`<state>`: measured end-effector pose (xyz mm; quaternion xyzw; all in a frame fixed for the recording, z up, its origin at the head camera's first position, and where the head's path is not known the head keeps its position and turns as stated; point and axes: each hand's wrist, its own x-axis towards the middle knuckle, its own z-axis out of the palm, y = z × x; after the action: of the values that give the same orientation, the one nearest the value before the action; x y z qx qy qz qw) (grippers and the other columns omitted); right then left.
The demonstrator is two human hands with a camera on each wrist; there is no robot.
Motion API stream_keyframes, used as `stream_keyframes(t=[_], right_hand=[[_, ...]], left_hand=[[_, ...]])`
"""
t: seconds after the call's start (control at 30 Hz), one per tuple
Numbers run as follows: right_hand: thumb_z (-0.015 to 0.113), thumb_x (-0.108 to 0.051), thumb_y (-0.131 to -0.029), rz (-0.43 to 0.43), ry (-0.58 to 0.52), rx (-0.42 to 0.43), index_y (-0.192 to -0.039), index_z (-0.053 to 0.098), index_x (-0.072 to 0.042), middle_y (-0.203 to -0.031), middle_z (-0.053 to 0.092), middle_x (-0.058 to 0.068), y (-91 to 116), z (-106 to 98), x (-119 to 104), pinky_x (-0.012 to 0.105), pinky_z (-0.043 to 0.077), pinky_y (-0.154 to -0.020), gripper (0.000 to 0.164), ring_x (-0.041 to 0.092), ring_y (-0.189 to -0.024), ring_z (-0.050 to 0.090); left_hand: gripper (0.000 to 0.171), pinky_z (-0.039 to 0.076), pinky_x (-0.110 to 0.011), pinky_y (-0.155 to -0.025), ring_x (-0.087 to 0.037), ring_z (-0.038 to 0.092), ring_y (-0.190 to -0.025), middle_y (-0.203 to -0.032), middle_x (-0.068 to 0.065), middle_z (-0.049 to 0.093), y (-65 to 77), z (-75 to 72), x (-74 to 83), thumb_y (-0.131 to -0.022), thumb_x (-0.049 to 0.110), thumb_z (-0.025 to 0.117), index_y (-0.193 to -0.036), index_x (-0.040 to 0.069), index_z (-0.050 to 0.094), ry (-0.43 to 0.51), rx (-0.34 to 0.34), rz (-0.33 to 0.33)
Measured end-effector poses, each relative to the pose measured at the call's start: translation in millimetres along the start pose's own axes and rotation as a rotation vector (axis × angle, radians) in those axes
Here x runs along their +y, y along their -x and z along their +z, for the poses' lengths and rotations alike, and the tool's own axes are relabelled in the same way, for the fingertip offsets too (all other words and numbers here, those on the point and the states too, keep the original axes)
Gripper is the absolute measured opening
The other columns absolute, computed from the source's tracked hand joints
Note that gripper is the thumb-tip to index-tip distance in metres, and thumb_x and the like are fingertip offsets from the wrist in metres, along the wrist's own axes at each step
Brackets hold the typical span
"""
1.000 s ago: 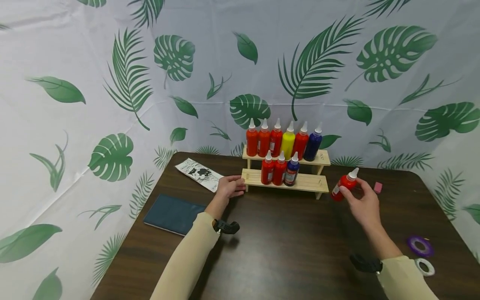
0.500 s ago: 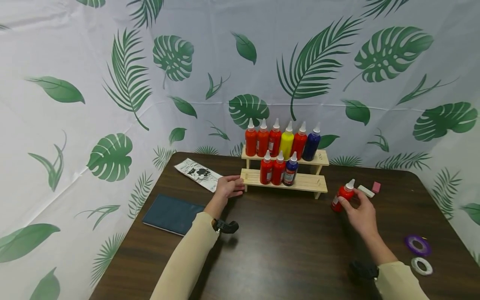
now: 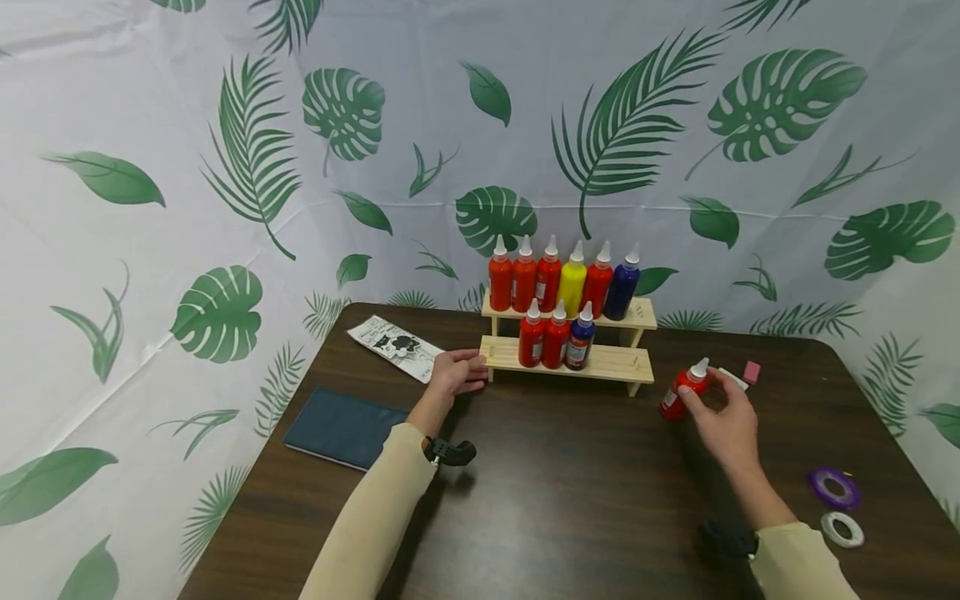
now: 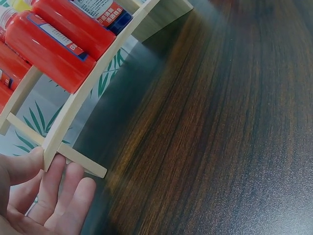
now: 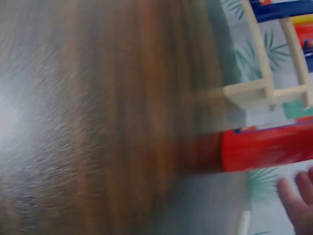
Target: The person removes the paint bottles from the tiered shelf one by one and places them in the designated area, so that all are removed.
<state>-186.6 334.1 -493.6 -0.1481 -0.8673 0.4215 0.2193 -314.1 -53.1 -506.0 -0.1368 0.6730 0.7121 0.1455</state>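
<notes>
A two-tier wooden display rack (image 3: 626,364) stands at the back of the table, holding paint bottles with white pointed caps. My left hand (image 3: 453,373) grips the left end of its lower shelf, thumb above and fingers underneath, as the left wrist view confirms. On the upper tier are several red bottles, a yellow bottle (image 3: 572,287) and a dark blue bottle (image 3: 622,292). Two red bottles and one blue bottle (image 3: 579,343) fill the lower tier's left part. Right of the rack, my right hand (image 3: 729,423) holds a red paint bottle (image 3: 672,403) upright near its top, between thumb and fingers.
A pink eraser (image 3: 752,372) and a white block (image 3: 733,378) lie behind my right hand. Purple tape (image 3: 835,488) and white tape (image 3: 842,529) are at the right. On the left lie a dark blue notebook (image 3: 341,427) and a printed white packet (image 3: 395,347). A leaf-patterned cloth hangs behind.
My right hand has lowered the red paint bottle toward the table, mostly during the first half second, and the white block has come into view behind it. The left hand stays on the rack.
</notes>
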Motion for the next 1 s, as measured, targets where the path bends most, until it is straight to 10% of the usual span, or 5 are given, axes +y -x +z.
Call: stream_keyframes(t=[0.17, 0.33, 0.47, 0.73, 1.0], right_hand=[[0.072, -0.019, -0.085, -0.173, -0.148, 0.293, -0.122, 0.062, -0.005, -0.113, 0.058, 0.007, -2.6, -7.2, -25.3, 0.010, 0.049, -0.080, 0.041, 0.012, -0.102, 0.056], [0.074, -0.006, -0.080, -0.471, -0.216, 0.387, -0.114, 0.067, -0.005, -0.108, 0.061, 0.009, -4.3, -8.1, -61.3, 0.012, 0.047, -0.081, 0.035, 0.007, -0.099, 0.055], [0.074, -0.007, -0.082, -0.536, -0.186, 0.225, -0.120, 0.063, -0.004, -0.111, 0.060, 0.014, -1.2, 3.8, -89.7, 0.019, 0.051, -0.083, 0.039, 0.018, -0.101, 0.057], [0.064, -0.027, -0.093, -0.289, -0.040, -0.284, -0.142, 0.041, -0.006, -0.133, 0.051, 0.020, -11.3, 52.9, -109.7, 0.055, 0.048, -0.092, 0.059, 0.036, -0.120, 0.051], [0.062, -0.029, -0.094, -0.192, -0.119, -0.362, -0.144, 0.036, -0.003, -0.142, 0.043, 0.022, -21.0, 90.6, -108.8, 0.054, 0.046, -0.096, 0.062, 0.039, -0.125, 0.045]], left_hand=[[0.034, 0.059, -0.034, -0.069, -0.023, 0.071, -0.083, -0.107, -0.021, 0.069, 1.6, -0.3, 1.5, -0.089, 0.013, 0.069, -0.121, 0.003, 0.064, -0.003, -0.005, 0.001], [0.034, 0.059, -0.035, -0.071, -0.025, 0.071, -0.087, -0.109, -0.021, 0.068, 3.6, -0.9, 3.4, -0.090, 0.014, 0.068, -0.122, 0.004, 0.064, -0.012, -0.009, -0.003], [0.033, 0.059, -0.035, -0.070, -0.024, 0.071, -0.086, -0.107, -0.020, 0.069, 3.5, -0.7, 4.2, -0.090, 0.014, 0.068, -0.121, 0.005, 0.064, -0.020, -0.010, -0.003], [0.031, 0.059, -0.035, -0.069, -0.019, 0.071, -0.077, -0.100, -0.017, 0.071, 2.4, -1.4, 4.3, -0.090, 0.014, 0.068, -0.120, 0.005, 0.065, -0.020, -0.008, 0.006], [0.033, 0.059, -0.033, -0.067, -0.018, 0.070, -0.076, -0.108, -0.021, 0.068, 0.7, -1.5, 2.0, -0.090, 0.013, 0.068, -0.122, 0.004, 0.063, -0.017, -0.023, 0.006]])
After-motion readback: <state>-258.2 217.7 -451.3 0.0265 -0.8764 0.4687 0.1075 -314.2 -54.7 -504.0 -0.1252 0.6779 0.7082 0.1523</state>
